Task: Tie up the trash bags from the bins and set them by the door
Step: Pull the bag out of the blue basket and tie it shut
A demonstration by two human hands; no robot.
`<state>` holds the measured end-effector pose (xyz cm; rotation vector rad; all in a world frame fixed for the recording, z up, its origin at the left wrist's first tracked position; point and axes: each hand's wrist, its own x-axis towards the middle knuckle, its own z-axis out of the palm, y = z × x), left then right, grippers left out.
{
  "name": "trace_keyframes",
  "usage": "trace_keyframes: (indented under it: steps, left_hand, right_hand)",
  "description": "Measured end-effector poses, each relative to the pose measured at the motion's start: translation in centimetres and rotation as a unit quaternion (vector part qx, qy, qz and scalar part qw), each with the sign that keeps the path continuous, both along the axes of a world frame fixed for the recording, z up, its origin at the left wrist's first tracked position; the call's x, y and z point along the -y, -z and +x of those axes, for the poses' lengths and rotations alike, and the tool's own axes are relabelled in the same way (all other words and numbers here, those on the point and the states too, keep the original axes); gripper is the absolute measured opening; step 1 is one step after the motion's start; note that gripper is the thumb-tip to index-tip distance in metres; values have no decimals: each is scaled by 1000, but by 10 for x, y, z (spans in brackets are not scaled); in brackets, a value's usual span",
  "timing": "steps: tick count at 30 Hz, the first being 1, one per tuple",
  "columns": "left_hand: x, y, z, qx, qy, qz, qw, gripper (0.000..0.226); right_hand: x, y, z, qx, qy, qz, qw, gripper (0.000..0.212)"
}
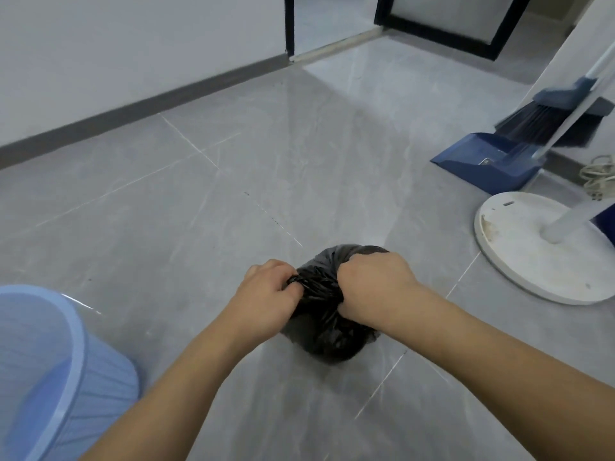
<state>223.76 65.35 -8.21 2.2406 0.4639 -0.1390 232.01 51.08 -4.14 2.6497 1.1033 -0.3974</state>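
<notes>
A small black trash bag (327, 331) sits on the grey tiled floor at the lower middle of the view. My left hand (266, 296) pinches a twisted strand of the bag's top on its left side. My right hand (374, 287) grips the gathered plastic on the right, its fingers curled into the bag and hidden from view. A light blue plastic bin (50, 367) stands at the lower left, a short way from the bag. A dark-framed door (446, 24) and its threshold lie at the far top of the view.
A white round fan base (519, 247) with its pole stands at the right. Behind it lean a blue dustpan (482, 161) and a broom (545, 121). A coiled cable (599, 174) lies at the right edge. A white wall with grey skirting (139, 108) runs along the left.
</notes>
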Motion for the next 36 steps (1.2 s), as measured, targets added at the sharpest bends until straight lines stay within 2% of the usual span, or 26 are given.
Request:
trace_keyframes:
  steps: [1,2,4,6,8,10,11,13,17,21,23,25,26,29,31,32,34,36]
  left_hand:
    - [2,1,0,1,-6,-5,1000,22]
    - [4,1,0,6,-15,-12,1000,22]
    - [7,1,1,29,-36,-33,998,24]
    - [11,-2,0,63,-66,-63,994,28]
    - [14,-3,1,93,-101,-150,979,30]
    - [18,-5,5,102,-127,-255,953,26]
    - [21,-6,9,105,-136,-275,946,23]
    - [29,-7,16,110,-158,-261,946,19]
    - [43,-4,30,57,-194,-263,944,21]
    - [44,-9,32,42,-186,-335,923,12]
    - [41,-8,24,46,-138,-376,915,24]
    - [41,-4,15,58,-82,-341,935,37]
    - [42,0,13,71,-56,-291,952,39]
    - [45,11,13,120,-13,-64,991,33]
    - [45,15,14,148,-15,75,986,29]
    - [43,18,14,156,-17,117,981,28]
    - [40,25,15,157,-22,157,975,31]
    - [39,30,16,155,-32,147,977,32]
  right_hand:
    - [3,3,-3,43,-5,17,999,15]
    - [6,8,-4,91,-6,51,995,17]
    - [14,13,-6,175,-22,124,977,36]
    - [23,15,-5,207,-39,191,959,37]
    - [33,21,-2,228,-80,222,945,28]
    - [41,24,1,226,-115,246,936,17]
    - [44,25,3,222,-131,262,930,12]
    - [51,30,9,215,-146,300,918,5]
    - [58,35,14,203,-151,358,899,31]
    - [61,36,14,170,-159,372,898,25]
    - [63,35,15,135,-136,367,910,21]
    - [63,36,16,93,-110,350,925,21]
    - [62,35,16,65,-84,347,932,20]
    - [56,32,17,-66,18,367,928,13]
    - [52,26,18,-193,96,393,894,5]
    - [51,23,18,-272,139,400,864,9]
    - [51,17,17,-410,203,388,800,21]
    - [51,17,17,-449,215,372,784,22]
